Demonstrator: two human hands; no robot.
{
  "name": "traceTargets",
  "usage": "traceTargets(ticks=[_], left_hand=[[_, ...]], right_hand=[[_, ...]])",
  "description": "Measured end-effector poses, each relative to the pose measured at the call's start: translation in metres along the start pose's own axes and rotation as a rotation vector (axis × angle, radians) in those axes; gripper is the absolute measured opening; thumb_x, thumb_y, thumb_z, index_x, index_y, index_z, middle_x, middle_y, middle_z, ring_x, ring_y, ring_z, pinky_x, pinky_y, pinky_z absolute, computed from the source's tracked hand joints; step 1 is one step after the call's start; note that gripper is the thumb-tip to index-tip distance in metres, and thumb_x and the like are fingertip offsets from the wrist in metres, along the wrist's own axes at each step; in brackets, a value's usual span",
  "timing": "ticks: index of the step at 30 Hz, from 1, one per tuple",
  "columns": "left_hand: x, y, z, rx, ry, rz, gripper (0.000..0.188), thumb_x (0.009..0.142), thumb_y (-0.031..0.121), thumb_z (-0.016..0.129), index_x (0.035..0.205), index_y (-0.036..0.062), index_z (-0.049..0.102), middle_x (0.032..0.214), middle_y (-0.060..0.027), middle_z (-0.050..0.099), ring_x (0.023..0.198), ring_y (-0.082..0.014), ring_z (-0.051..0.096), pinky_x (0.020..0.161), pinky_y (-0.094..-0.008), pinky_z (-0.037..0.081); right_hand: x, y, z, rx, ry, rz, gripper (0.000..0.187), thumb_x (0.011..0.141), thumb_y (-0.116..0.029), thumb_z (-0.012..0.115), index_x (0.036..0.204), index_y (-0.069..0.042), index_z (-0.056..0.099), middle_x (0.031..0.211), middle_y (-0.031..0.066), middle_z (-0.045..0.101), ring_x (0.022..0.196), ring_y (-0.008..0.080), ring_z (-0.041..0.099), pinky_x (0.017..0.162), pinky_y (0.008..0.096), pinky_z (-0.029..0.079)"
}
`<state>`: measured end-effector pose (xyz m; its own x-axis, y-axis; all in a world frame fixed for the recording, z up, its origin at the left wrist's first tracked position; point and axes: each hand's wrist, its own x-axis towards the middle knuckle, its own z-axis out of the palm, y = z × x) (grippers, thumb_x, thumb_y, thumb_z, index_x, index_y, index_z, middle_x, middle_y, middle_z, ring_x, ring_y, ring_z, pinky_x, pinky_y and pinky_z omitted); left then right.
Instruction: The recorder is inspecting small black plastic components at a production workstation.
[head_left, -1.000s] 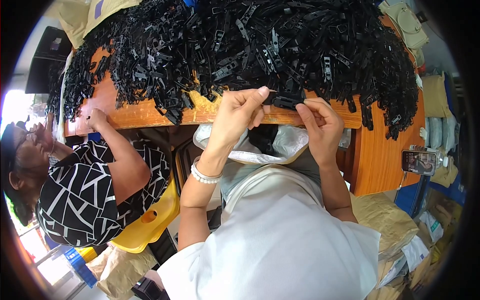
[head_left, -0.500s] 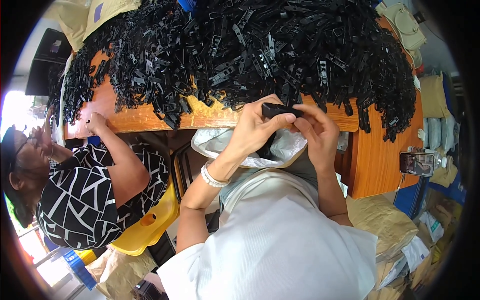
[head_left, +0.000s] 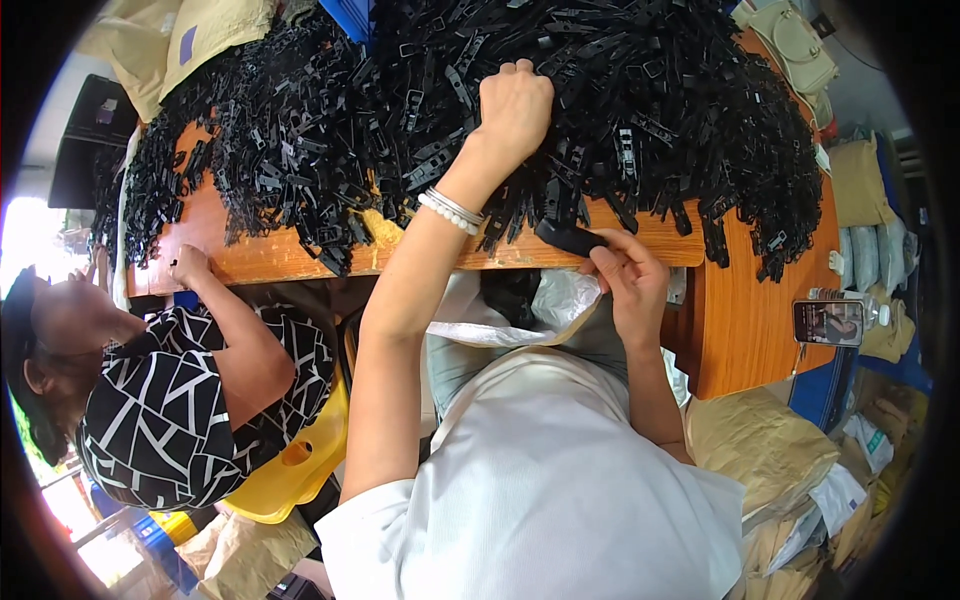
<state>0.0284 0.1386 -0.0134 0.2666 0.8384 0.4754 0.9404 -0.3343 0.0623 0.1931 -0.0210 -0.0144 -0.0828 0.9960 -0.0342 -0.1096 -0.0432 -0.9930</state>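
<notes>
A large heap of black plastic parts (head_left: 400, 140), many long and narrow with slots, covers the far side of the wooden table (head_left: 765, 330). My left hand (head_left: 517, 110) reaches over the middle of the heap, its fingers curled down among the parts; whatever they grip is hidden. Near the table's front edge my right hand (head_left: 635, 275) pinches one end of a long black plastic part (head_left: 572, 238) between thumb and fingers. Below it, on my lap, lies an open silver-lined bag (head_left: 565, 300) with black pieces inside.
A co-worker in a black-and-white patterned top (head_left: 150, 420) sits at my left on a yellow chair (head_left: 305, 470), one hand by the table edge. At the right stands a phone (head_left: 828, 322). Brown paper sacks (head_left: 755, 440) lie beside me, and a blue bin (head_left: 350, 18) is behind the heap.
My left hand has let go of the black plastic part and moved forward onto the heap. My right hand keeps the part, now lower and nearer the table edge.
</notes>
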Motion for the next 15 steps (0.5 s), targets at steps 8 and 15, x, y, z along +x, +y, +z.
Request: traceTargets(ticks=[8,15], left_hand=[[0.004,-0.006,0.002,-0.257,0.059,-0.283,0.023,0.057,0.019,0.068,0.065,-0.0018,0.062,0.078,-0.0169,0.058,0.065,-0.0298,0.060,0.058,-0.0359,0.048],[-0.016,-0.041,-0.018,-1.571,0.272,-0.674,0.022,0.073,0.003,0.059,0.091,-0.0068,0.052,0.061,-0.0073,0.057,0.049,-0.0100,0.051,0.043,-0.0196,0.039]], right_hand=[[0.004,0.005,0.000,0.019,-0.012,0.031,0.024,0.080,-0.007,0.059,0.101,0.005,0.056,0.070,0.0082,0.061,0.057,0.0061,0.052,0.047,0.0169,0.036],[0.007,0.012,-0.001,0.025,-0.058,0.068,0.025,0.080,-0.007,0.059,0.102,0.005,0.056,0.069,0.0084,0.061,0.057,0.0070,0.053,0.049,0.0174,0.037]])
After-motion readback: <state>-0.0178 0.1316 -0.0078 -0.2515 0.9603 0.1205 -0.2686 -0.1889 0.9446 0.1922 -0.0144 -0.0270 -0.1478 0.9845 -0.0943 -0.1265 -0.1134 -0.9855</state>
